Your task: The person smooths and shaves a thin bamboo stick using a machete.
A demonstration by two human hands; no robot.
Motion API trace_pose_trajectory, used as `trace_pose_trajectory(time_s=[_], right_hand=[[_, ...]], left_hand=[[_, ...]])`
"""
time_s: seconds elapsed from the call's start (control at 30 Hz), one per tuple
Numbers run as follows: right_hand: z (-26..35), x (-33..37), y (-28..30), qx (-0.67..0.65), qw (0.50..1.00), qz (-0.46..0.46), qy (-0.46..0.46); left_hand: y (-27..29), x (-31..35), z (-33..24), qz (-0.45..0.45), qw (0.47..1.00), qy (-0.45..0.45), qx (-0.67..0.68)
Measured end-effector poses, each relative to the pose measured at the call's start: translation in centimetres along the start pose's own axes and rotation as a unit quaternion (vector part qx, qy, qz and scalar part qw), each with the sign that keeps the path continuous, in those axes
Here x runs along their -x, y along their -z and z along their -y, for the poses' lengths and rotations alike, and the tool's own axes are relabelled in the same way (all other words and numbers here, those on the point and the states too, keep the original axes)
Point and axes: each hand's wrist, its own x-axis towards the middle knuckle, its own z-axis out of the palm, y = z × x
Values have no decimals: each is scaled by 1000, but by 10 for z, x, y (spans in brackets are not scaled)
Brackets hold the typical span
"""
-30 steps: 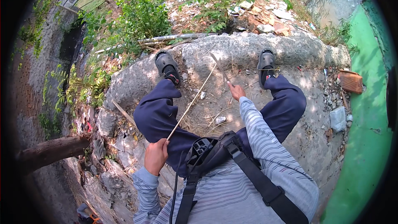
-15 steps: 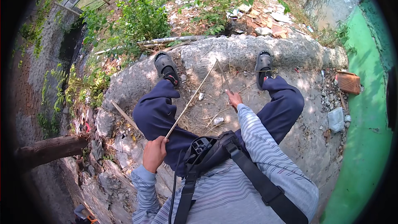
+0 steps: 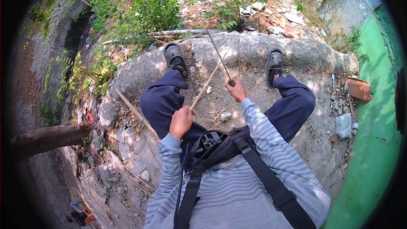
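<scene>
In front of me my left hand (image 3: 181, 122) is closed around the near end of a thin, pale wooden stick (image 3: 207, 85). The stick slants up and to the right, toward the ledge between my feet. My right hand (image 3: 236, 90) grips the brown handle of a long, narrow knife (image 3: 217, 51), its dark blade pointing forward and to the left. In the picture, blade and stick cross; whether they touch I cannot tell. Pale shavings (image 3: 216, 111) lie scattered on the ground below my hands.
My sandals rest against a rough concrete ledge (image 3: 229, 53). A longer wood strip (image 3: 135, 109) lies left of my leg. To the right are an orange-brown brick-like block (image 3: 358, 89), a whitish lump (image 3: 343, 124) and a green wall (image 3: 364, 165). A log (image 3: 55, 139) juts in at left.
The knife has swung from the stick's far tip to point forward and left, across the stick. My left hand has shifted right and slightly forward, with the stick's far end moving forward.
</scene>
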Motion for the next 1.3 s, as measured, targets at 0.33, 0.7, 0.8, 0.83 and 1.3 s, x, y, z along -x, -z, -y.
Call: trace_pose_trajectory(time_s=[0.33, 0.7, 0.8, 0.83, 1.3], right_hand=[[44, 74, -39, 18, 994, 93, 53], [36, 68, -34, 71, 993, 82, 46], [33, 62, -34, 100, 991, 90, 24], [27, 57, -32, 122, 988, 91, 1], [-6, 29, -27, 77, 997, 27, 2]], left_hand=[[-60, -26, 46, 144, 983, 74, 89], [-85, -15, 46, 29, 997, 25, -59], [-97, -14, 63, 22, 993, -47, -110], [-95, -14, 52, 29, 993, -17, -113], [-75, -9, 13, 10, 991, 28, -131]])
